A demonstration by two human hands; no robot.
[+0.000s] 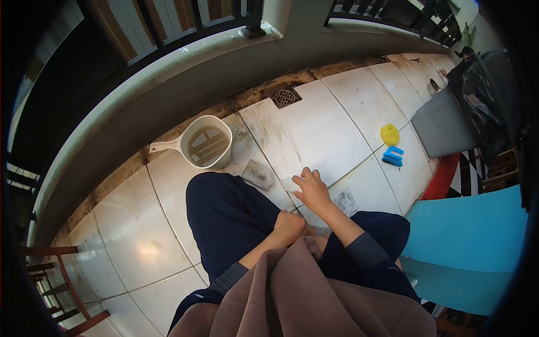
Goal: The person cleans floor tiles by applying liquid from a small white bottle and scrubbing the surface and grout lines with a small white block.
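My right hand (310,190) is low over the white floor tiles in front of my crossed legs, its fingers bent around a thin, pale, flat piece (288,185). The exact kind of that piece is unclear against the white tile. My left hand (289,226) rests closed between my knees, and its fingertips are hidden. Just beyond my left knee lies a dirty whitish sponge-like block (257,174). Behind it stands a white water dipper (206,142) holding murky water, its handle toward the left. A grey smudged patch (345,200) marks the floor right of my right hand.
A yellow round scrubber (389,134) and a blue brush (392,156) lie to the right. Beyond them stands a grey bin (443,123) with a black bag. A floor drain (286,98) sits by the low wall (168,104). A blue panel (466,230) is at my right.
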